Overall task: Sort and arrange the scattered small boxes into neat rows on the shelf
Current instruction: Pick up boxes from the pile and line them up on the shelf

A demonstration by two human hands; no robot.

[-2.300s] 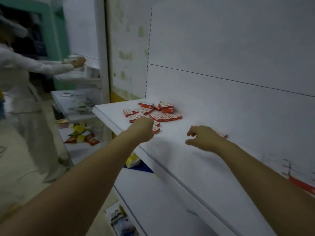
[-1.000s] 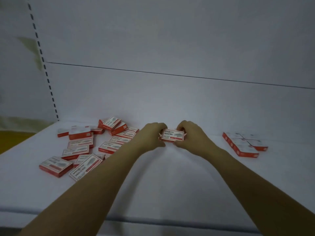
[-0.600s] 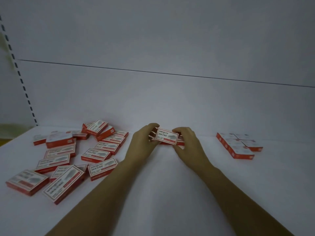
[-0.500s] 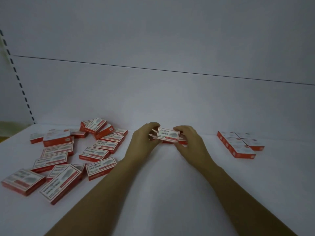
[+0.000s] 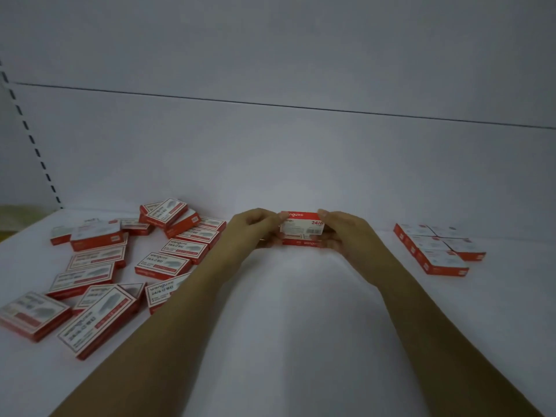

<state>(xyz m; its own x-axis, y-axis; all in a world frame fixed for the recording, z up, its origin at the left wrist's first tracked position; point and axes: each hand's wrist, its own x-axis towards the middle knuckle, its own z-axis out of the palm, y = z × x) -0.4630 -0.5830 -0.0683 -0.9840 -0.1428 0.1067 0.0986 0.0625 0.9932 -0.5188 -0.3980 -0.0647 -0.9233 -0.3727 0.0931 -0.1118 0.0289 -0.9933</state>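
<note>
Both my hands meet over the middle of the white shelf (image 5: 301,326). My left hand (image 5: 255,228) and my right hand (image 5: 343,231) pinch the two ends of a small red-and-white box (image 5: 301,227), tilted up so its printed face looks at me. A second box (image 5: 304,242) lies flat just under it, between my fingers. Several loose boxes (image 5: 120,263) lie scattered at the left, some overlapping. At the right, several boxes (image 5: 436,246) sit in neat rows.
The shelf's white back panel (image 5: 285,161) rises right behind the boxes. A slotted upright (image 5: 30,136) runs down the far left. Bare shelf surface stretches in front of my hands and between the two groups of boxes.
The box between my hands has been tipped up from a slanted hold to face me squarely. Earlier, my view swung from the shelf's side to its front.
</note>
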